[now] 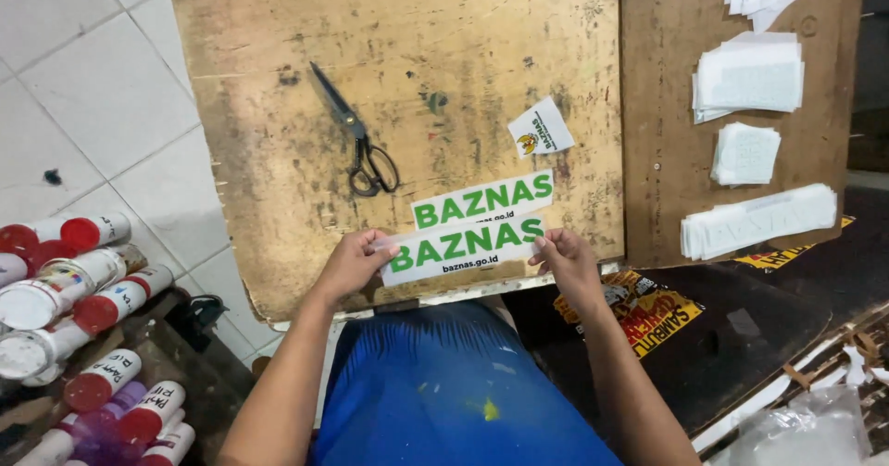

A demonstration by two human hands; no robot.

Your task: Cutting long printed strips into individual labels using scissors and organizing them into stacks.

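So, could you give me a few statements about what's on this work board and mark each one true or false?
1. Both hands hold one white strip with green letters, the left hand at one end and the right hand at the other. True.
2. The scissors are in the right hand. False: they lie untouched on the wooden board.
3. A second green-lettered strip lies flat just beyond the held one. True.
4. The stacks of white sheets sit left of the scissors. False: they are on the right-hand board.
5. The red-capped containers stand on the wooden board. False: they lie off it, at lower left.
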